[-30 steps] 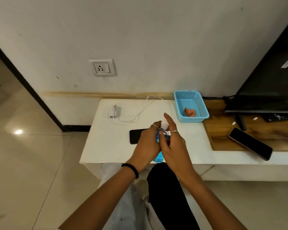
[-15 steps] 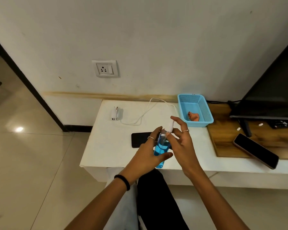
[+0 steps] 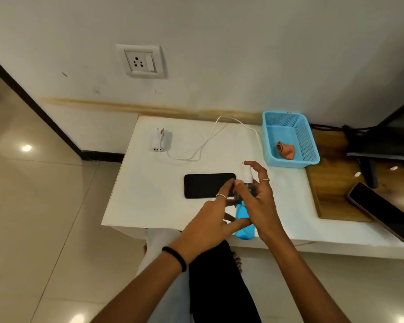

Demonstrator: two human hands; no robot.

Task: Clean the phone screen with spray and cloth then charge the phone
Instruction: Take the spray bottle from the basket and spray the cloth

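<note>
A black phone [image 3: 208, 185] lies screen up on the white table [image 3: 149, 194]. Just right of it is a spray bottle [image 3: 243, 221] with blue liquid and a white nozzle [image 3: 246, 173]. My right hand [image 3: 261, 203] wraps the bottle's neck, index finger arched over the nozzle. My left hand [image 3: 208, 220] steadies the lower part of the bottle with its thumb, its fingers reaching up to the neck. An orange cloth [image 3: 286, 149] lies in a blue basket [image 3: 266, 141]. The white charger plug [image 3: 159, 142] and its cable [image 3: 208, 141] rest at the back of the table.
A wall socket [image 3: 141, 61] sits above the table's left end. To the right, a wooden board [image 3: 331, 183] carries a second dark phone [image 3: 383, 210] and a screen's stand [image 3: 369, 169]. My legs are under the table's front edge; tiled floor lies to the left.
My right hand has closed around the bottle's neck and its index finger now sits over the nozzle. My left hand has loosened and slid lower. More of the phone shows.
</note>
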